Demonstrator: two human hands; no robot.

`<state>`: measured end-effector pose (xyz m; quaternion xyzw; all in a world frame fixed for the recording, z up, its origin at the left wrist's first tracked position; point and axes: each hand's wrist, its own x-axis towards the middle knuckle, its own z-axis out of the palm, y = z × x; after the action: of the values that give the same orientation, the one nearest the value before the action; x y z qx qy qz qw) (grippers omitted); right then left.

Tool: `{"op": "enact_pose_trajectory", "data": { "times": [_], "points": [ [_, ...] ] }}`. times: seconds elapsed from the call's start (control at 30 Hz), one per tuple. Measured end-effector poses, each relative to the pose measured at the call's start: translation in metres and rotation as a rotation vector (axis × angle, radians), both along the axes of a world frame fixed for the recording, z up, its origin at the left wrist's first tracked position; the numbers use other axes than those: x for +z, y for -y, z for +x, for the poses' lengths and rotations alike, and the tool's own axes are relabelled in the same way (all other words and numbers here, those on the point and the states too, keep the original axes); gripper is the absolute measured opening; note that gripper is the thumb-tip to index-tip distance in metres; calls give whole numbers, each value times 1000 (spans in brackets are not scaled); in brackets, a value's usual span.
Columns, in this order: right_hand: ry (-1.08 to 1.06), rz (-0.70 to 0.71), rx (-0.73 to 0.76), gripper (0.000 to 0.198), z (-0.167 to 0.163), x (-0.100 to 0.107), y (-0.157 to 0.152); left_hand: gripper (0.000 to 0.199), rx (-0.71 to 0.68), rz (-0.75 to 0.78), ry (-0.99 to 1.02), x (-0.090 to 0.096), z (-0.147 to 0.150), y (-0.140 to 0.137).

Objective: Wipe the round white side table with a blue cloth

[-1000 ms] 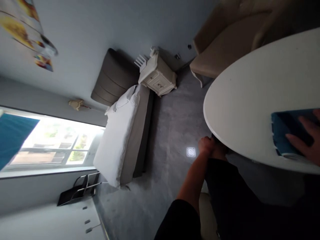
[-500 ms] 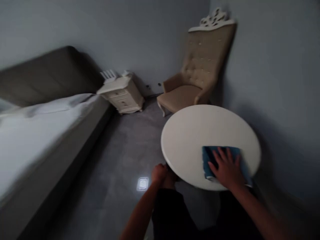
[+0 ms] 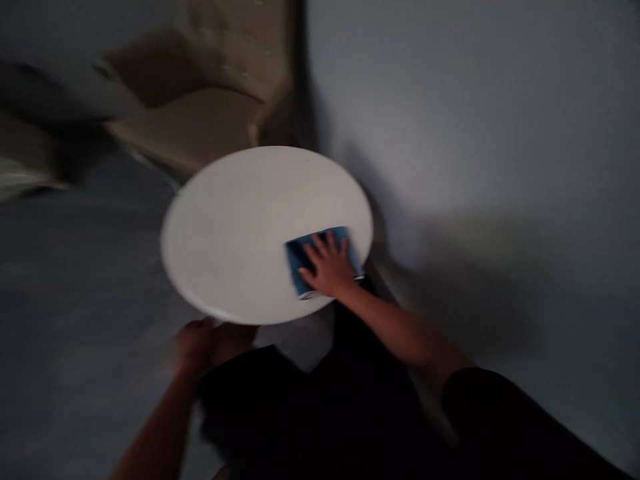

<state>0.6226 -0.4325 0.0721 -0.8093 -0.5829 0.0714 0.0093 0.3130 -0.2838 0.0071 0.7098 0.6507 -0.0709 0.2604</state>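
My right hand (image 3: pixel 329 265) lies flat with fingers spread on a folded blue cloth (image 3: pixel 299 265), pressing it against the white oval-looking tabletop (image 3: pixel 235 220). The cloth sits at the table's near right side, with its lower edge close to the rim. Just below the table's near left rim is my left hand (image 3: pixel 196 343). It is dark and smeared by motion, and its fingers cannot be made out, nor whether it touches the rim.
Behind the table stands a tan upholstered armchair (image 3: pixel 200 120) with a buttoned back. A plain wall (image 3: pixel 450 133) rises close on the right. At the far left a blurred pale piece of furniture (image 3: pixel 25 160) stands on the grey floor (image 3: pixel 90 280).
My view has swung right and down, so the bed has left the picture and the table appears further left. My right hand stays flat on the cloth, still near the table's right side.
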Motion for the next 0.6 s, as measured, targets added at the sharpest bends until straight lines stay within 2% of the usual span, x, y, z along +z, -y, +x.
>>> {"op": "enact_pose_trajectory", "data": {
  "times": [0.07, 0.13, 0.2, 0.33, 0.43, 0.6],
  "points": [
    [95, -23, -18, 77, 5, -4, -4, 59, 95, 3, -241, -25, -1, -15],
    [156, -50, -40, 78, 7, -7, -6, 49, 155, -14, -500, -51, -5, -26],
    [153, -59, -43, 78, 6, -6, -4, 44, 136, -62, -560, -64, -12, -30],
    [41, 29, -19, 73, 3, -5, -2, 51, 115, -53, -459, -55, -24, -24],
    [-54, 52, -26, 73, 4, -13, -3, 53, 35, -72, -332, -44, -24, -18],
    [-105, 71, -62, 73, 1, -21, -1, 56, 17, -57, -267, -42, -29, -13]
  ]
}}
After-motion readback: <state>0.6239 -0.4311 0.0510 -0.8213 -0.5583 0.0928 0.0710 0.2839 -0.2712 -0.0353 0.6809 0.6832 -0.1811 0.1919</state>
